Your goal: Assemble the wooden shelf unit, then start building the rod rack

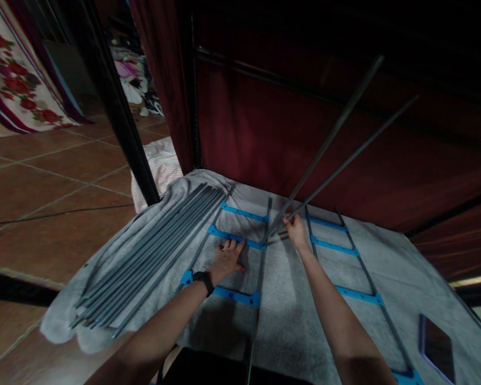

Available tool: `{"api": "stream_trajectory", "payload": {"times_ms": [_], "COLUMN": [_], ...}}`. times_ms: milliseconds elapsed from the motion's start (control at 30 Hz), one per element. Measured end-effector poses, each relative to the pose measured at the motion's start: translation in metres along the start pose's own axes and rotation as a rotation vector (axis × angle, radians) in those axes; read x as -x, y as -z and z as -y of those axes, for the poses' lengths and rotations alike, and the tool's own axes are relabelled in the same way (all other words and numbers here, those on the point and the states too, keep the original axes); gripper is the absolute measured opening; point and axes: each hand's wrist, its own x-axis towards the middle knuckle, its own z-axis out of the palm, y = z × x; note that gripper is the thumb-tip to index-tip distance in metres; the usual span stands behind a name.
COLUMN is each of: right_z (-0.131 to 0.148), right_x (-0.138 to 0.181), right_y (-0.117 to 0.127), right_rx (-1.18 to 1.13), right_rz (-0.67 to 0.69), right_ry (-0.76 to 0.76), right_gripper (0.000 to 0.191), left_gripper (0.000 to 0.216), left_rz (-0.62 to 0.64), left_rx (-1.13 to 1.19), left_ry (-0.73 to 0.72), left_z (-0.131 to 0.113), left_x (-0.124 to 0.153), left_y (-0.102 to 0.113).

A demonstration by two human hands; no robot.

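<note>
My left hand lies flat with fingers spread on a ladder-like frame of grey rods and blue crossbars, resting on a grey cloth. A black band sits on that wrist. My right hand is closed around the lower ends of two long grey rods that slant up to the right, their ends near the frame's right rail. A second frame with blue crossbars lies to the right of that hand.
A bundle of several loose grey rods lies on the cloth at the left. A phone rests near the cloth's right corner. Dark red fabric on a black frame stands behind. Tiled floor spreads left.
</note>
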Motion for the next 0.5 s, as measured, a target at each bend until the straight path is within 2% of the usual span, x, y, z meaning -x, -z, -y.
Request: {"api": "stream_trajectory", "payload": {"times_ms": [267, 500], "right_z": [-0.002, 0.003], "right_x": [-0.018, -0.03], "right_y": [-0.01, -0.007], "right_rx": [-0.02, 0.017], "right_rz": [-0.035, -0.062], "right_ry": [-0.013, 0.006], "right_gripper": [0.018, 0.02], "left_gripper": [0.106, 0.109], "left_rz": [0.033, 0.032], "left_rx": [-0.005, -0.004], "left_ry": [0.042, 0.052], "left_z": [-0.001, 0.002], "left_x": [-0.003, -0.007], "left_y": [-0.001, -0.007]}}
